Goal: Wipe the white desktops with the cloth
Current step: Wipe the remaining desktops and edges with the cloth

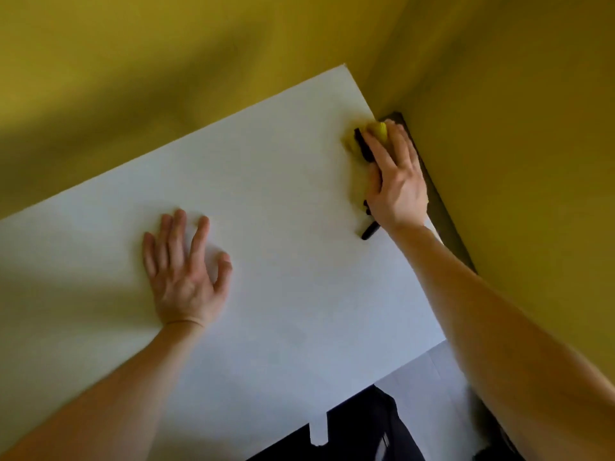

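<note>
Cloth (379,131), yellow, is sitting at the far right corner of the white surface (283,201), and my right hand (397,181) is pressing down on it, fingers (374,151) lying fairly straight over the top rather than curling round. Something black (369,230) is poking out from under that palm; I cannot tell what. My left hand (184,277) is resting flat near the surface's middle, fingers spread, holding nothing.

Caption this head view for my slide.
Right hand presses yellow cloth on white desktop near its far corner; left hand rests flat.
</note>
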`<state>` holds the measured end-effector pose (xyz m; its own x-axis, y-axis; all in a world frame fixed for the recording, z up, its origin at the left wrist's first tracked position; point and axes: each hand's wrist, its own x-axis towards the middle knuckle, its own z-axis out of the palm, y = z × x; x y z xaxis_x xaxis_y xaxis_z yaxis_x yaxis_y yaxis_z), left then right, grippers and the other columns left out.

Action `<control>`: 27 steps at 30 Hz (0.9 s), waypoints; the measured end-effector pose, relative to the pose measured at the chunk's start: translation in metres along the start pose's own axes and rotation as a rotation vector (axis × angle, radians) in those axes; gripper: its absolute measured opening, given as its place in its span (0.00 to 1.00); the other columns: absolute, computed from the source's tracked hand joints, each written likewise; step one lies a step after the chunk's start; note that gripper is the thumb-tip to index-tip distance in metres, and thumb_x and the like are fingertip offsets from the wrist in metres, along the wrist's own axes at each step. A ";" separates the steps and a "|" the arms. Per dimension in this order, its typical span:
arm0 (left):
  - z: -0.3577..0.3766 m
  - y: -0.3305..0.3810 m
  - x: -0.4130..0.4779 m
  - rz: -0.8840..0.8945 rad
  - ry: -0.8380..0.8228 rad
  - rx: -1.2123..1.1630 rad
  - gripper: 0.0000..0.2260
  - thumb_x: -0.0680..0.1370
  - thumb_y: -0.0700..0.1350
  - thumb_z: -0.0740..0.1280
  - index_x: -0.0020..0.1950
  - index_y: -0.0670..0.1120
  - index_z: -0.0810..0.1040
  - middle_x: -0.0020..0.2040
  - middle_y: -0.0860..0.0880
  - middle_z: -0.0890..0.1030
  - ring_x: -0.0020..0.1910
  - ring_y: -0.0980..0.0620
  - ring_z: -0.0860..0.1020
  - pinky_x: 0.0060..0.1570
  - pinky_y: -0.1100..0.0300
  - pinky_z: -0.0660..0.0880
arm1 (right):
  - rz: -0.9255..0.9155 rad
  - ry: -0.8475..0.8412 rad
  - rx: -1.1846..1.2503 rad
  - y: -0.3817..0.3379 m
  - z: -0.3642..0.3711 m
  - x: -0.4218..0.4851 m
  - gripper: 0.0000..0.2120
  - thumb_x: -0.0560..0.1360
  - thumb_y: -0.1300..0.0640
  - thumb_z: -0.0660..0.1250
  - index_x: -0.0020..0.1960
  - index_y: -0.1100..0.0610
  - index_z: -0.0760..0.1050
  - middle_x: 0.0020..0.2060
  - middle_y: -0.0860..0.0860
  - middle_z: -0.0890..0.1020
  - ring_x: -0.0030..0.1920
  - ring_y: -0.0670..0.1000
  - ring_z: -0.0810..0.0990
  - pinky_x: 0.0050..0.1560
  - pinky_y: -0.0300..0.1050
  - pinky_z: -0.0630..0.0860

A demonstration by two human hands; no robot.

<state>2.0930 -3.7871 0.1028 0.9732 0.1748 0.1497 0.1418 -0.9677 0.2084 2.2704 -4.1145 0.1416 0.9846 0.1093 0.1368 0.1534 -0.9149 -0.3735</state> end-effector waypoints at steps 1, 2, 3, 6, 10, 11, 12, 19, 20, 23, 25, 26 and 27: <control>0.000 0.000 -0.001 -0.002 0.005 0.003 0.28 0.84 0.54 0.64 0.83 0.47 0.70 0.86 0.40 0.63 0.86 0.38 0.60 0.82 0.31 0.57 | 0.058 0.021 0.015 -0.018 0.005 -0.016 0.23 0.88 0.57 0.58 0.83 0.50 0.69 0.84 0.56 0.65 0.85 0.59 0.60 0.82 0.60 0.65; 0.000 0.001 -0.001 -0.004 0.011 -0.001 0.28 0.84 0.54 0.64 0.83 0.47 0.70 0.86 0.40 0.63 0.86 0.38 0.60 0.82 0.32 0.57 | 0.090 0.020 0.041 -0.040 0.009 -0.039 0.23 0.88 0.56 0.58 0.83 0.50 0.69 0.84 0.56 0.65 0.85 0.59 0.59 0.83 0.59 0.64; -0.001 0.001 -0.001 0.000 0.016 -0.004 0.27 0.84 0.54 0.64 0.83 0.47 0.71 0.86 0.40 0.64 0.86 0.38 0.60 0.82 0.32 0.57 | 0.065 -0.014 0.077 -0.062 0.013 -0.067 0.23 0.88 0.56 0.59 0.83 0.49 0.68 0.84 0.56 0.64 0.86 0.59 0.59 0.83 0.57 0.63; 0.001 -0.001 0.000 0.011 0.019 0.010 0.27 0.83 0.54 0.65 0.82 0.47 0.71 0.85 0.40 0.65 0.86 0.39 0.60 0.82 0.32 0.57 | -0.299 -0.237 0.129 -0.097 0.017 -0.137 0.26 0.87 0.59 0.64 0.84 0.50 0.67 0.85 0.56 0.63 0.86 0.58 0.57 0.83 0.57 0.63; 0.003 -0.003 -0.002 0.005 0.039 0.018 0.27 0.83 0.54 0.65 0.82 0.49 0.70 0.85 0.41 0.65 0.87 0.40 0.59 0.83 0.34 0.56 | -0.470 -0.248 0.078 -0.030 -0.005 -0.112 0.22 0.89 0.56 0.59 0.82 0.51 0.70 0.84 0.56 0.66 0.85 0.59 0.61 0.82 0.60 0.66; 0.004 -0.003 -0.001 0.012 0.040 0.018 0.27 0.83 0.54 0.65 0.83 0.49 0.70 0.85 0.41 0.65 0.87 0.40 0.59 0.83 0.34 0.56 | -0.323 -0.171 0.047 -0.007 -0.012 -0.100 0.22 0.89 0.57 0.59 0.82 0.50 0.70 0.83 0.56 0.67 0.85 0.59 0.62 0.80 0.61 0.67; 0.004 -0.004 -0.001 0.018 0.040 0.022 0.27 0.83 0.55 0.65 0.83 0.49 0.70 0.85 0.41 0.65 0.87 0.40 0.59 0.83 0.34 0.56 | -0.145 -0.083 0.007 0.013 -0.019 -0.092 0.23 0.88 0.58 0.60 0.82 0.49 0.70 0.83 0.55 0.67 0.85 0.60 0.62 0.79 0.62 0.69; 0.007 -0.004 -0.001 0.006 0.047 0.037 0.27 0.84 0.56 0.64 0.82 0.50 0.70 0.85 0.41 0.65 0.86 0.41 0.60 0.83 0.35 0.55 | 0.064 0.010 0.117 -0.098 0.015 -0.168 0.22 0.88 0.57 0.63 0.82 0.52 0.71 0.83 0.57 0.67 0.85 0.60 0.61 0.83 0.56 0.63; 0.006 -0.004 -0.002 0.002 0.048 0.032 0.27 0.84 0.55 0.64 0.82 0.50 0.71 0.85 0.41 0.65 0.86 0.41 0.60 0.83 0.35 0.55 | -0.101 -0.095 0.147 -0.117 0.020 -0.187 0.23 0.88 0.59 0.65 0.82 0.52 0.71 0.83 0.57 0.66 0.85 0.60 0.61 0.83 0.56 0.63; 0.003 -0.003 -0.002 0.006 0.048 0.042 0.27 0.83 0.56 0.64 0.82 0.50 0.71 0.85 0.41 0.66 0.86 0.40 0.60 0.83 0.35 0.55 | -0.509 -0.285 0.148 -0.096 0.017 -0.192 0.27 0.85 0.62 0.66 0.83 0.52 0.69 0.84 0.58 0.64 0.85 0.60 0.60 0.82 0.59 0.65; 0.003 -0.003 0.000 0.004 0.031 0.060 0.27 0.83 0.57 0.64 0.82 0.51 0.71 0.85 0.41 0.65 0.86 0.40 0.60 0.84 0.36 0.54 | -0.407 -0.205 0.097 -0.051 0.004 -0.172 0.24 0.87 0.60 0.63 0.82 0.52 0.71 0.84 0.57 0.66 0.85 0.60 0.62 0.80 0.60 0.67; 0.002 -0.003 0.001 -0.001 0.029 0.066 0.27 0.83 0.58 0.63 0.82 0.51 0.70 0.85 0.42 0.66 0.86 0.41 0.60 0.84 0.36 0.54 | -0.227 -0.113 0.066 -0.028 -0.005 -0.164 0.23 0.87 0.60 0.63 0.82 0.51 0.72 0.83 0.57 0.66 0.84 0.60 0.62 0.80 0.60 0.69; 0.001 -0.002 0.001 -0.005 0.030 0.077 0.27 0.83 0.58 0.63 0.82 0.52 0.70 0.85 0.42 0.66 0.86 0.41 0.60 0.84 0.37 0.54 | -0.008 -0.015 0.040 -0.009 -0.013 -0.159 0.23 0.87 0.59 0.62 0.81 0.50 0.72 0.83 0.57 0.66 0.84 0.60 0.62 0.80 0.61 0.69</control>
<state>2.0936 -3.7850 0.1012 0.9667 0.1841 0.1776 0.1615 -0.9776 0.1346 2.1115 -4.1286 0.1355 0.9844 0.1226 0.1259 0.1640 -0.8978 -0.4087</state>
